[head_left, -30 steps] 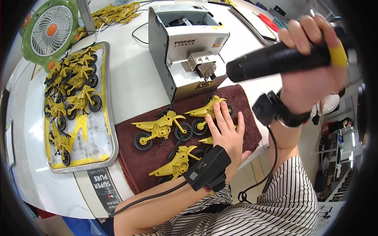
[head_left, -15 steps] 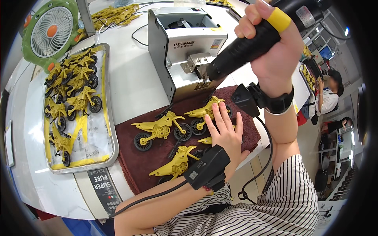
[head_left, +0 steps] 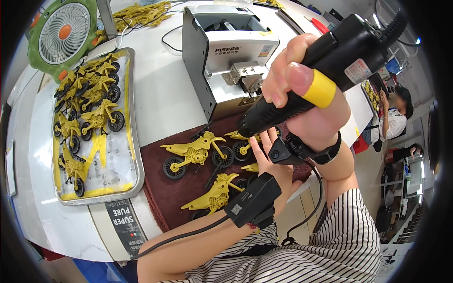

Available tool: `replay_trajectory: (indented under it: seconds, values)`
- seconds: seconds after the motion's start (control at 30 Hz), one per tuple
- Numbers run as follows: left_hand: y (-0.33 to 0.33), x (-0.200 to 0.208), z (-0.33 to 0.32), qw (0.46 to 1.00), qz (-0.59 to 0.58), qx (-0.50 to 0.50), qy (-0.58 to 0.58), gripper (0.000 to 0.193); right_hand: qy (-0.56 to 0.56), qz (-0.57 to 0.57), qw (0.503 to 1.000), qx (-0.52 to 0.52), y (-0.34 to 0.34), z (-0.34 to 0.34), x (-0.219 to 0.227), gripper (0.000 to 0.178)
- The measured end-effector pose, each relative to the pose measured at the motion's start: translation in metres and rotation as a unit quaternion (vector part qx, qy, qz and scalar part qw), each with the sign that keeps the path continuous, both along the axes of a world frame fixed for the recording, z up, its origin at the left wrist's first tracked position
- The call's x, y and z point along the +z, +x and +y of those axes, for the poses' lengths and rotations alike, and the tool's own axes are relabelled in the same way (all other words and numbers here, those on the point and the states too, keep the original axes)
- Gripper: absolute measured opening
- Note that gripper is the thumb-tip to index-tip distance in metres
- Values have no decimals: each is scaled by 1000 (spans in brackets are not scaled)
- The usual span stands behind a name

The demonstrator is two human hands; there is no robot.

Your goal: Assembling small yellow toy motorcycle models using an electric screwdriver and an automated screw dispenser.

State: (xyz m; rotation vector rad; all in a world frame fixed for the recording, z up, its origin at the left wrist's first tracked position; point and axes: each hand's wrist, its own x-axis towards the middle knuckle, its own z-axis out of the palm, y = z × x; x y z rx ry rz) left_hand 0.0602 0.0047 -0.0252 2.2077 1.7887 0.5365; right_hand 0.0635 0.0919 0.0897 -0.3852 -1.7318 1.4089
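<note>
My right hand point(head_left: 321, 113), yellow tape round its thumb, grips a black electric screwdriver point(head_left: 347, 52). The screwdriver's nose points down-left, over the front of a yellow toy motorbike point(head_left: 234, 135). My left hand point(head_left: 276, 177) lies with fingers stretched out over that motorbike; the right hand and a wrist-mounted black box partly hide it. Two more toy motorbikes lie left of it: one farther back point(head_left: 194, 152), one nearer point(head_left: 212, 195). A further yellow piece point(head_left: 250, 167) shows beside my left hand. All rest on a dark red towel point(head_left: 163, 203).
A silver screw feeder point(head_left: 236, 59) stands behind the towel. At left, a metal tray point(head_left: 138, 162) holds several yellow motorbikes; a green fan point(head_left: 64, 32) stands beyond it. Yellow parts point(head_left: 139, 16) lie heaped at the back. Another person point(head_left: 394, 120) sits far right. Cables trail from both wrist boxes.
My right hand has brought the screwdriver from the screw feeder's front down toward the motorbike under my left hand. The left hand stays on the motorbike.
</note>
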Motion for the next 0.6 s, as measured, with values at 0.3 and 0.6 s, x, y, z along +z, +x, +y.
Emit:
replay_trajectory:
  seconds: [0.3, 0.6]
  values:
    - [-15, 15, -6, 999, 18, -6, -51, 86, 19, 14, 1000, 16, -16, -5, -4, 15]
    - [-3, 5, 5, 999, 7, -25, -44, 88, 17, -12, 1000, 2, -7, 2, -14, 14]
